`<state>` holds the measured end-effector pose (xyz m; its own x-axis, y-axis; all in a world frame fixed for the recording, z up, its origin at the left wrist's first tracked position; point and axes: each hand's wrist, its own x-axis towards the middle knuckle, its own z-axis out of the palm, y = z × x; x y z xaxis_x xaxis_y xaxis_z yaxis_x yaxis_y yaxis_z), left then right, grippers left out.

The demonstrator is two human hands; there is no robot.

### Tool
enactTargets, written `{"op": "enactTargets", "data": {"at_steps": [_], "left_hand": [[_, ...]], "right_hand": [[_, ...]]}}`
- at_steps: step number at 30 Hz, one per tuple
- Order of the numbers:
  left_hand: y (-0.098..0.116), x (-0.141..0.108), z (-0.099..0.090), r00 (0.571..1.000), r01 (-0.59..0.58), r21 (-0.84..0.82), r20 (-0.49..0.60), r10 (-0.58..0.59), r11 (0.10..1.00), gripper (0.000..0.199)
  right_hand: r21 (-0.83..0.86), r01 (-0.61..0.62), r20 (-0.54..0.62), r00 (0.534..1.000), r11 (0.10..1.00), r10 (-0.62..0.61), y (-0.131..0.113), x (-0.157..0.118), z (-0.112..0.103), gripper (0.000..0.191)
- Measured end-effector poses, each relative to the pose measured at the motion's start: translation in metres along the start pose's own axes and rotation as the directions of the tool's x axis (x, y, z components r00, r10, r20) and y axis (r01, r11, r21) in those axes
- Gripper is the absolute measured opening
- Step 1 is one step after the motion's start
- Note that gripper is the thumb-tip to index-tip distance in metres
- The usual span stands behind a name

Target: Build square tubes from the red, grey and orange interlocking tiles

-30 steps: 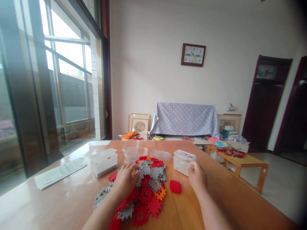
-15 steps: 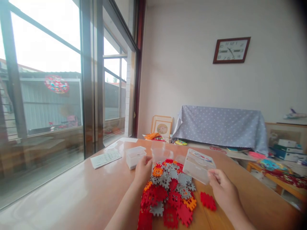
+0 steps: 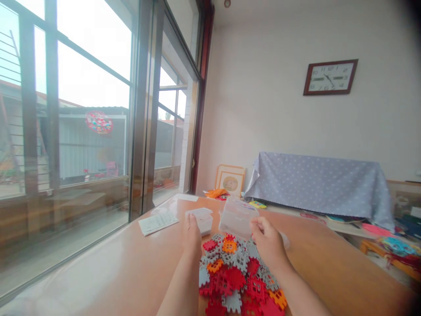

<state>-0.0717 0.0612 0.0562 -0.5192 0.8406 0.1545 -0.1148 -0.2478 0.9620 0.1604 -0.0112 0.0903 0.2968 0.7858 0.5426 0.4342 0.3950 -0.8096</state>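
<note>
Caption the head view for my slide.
Right hand holds a clear box beyond piled interlocking tiles; left hand by a white box.

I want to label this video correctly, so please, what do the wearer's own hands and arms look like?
The left hand and right hand wear no gloves. No sleeve, watch or bracelet shows on the left forearm or right forearm.

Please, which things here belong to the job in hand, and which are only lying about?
Seemingly in the job:
- translucent plastic box in the right hand
- box by the left hand
- interlocking plastic tiles

Apparently lying about:
- paper sheets
- framed picture
</note>
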Motion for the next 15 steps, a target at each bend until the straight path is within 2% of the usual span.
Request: {"op": "enactTargets", "data": {"at_steps": [3, 6, 11, 15], "left_hand": [[0.002, 0.0, 0.0, 0.988, 0.155, -0.178, 0.027, -0.152, 0.972, 0.064], [0.001, 0.001, 0.002, 0.966, 0.257, -0.244, 0.045, -0.254, 0.935, 0.07], [0.002, 0.004, 0.001, 0.961, 0.262, -0.25, -0.017, -0.275, 0.932, 0.072], [0.004, 0.007, -0.004, 0.962, 0.268, -0.201, 0.005, -0.272, 0.942, 0.081]], "right_hand": [[0.018, 0.015, 0.008, 1.0, 1.0, -0.015, -0.008, 0.011, 0.032, 0.044], [-0.013, 0.04, 0.002, 0.999, 0.999, -0.04, -0.011, 0.021, 0.059, 0.04], [-0.053, 0.086, 0.002, 0.996, 0.995, -0.086, -0.017, 0.032, 0.093, 0.034], [-0.073, 0.128, 0.035, 0.991, 0.989, -0.125, -0.025, 0.039, 0.115, 0.031]]}}
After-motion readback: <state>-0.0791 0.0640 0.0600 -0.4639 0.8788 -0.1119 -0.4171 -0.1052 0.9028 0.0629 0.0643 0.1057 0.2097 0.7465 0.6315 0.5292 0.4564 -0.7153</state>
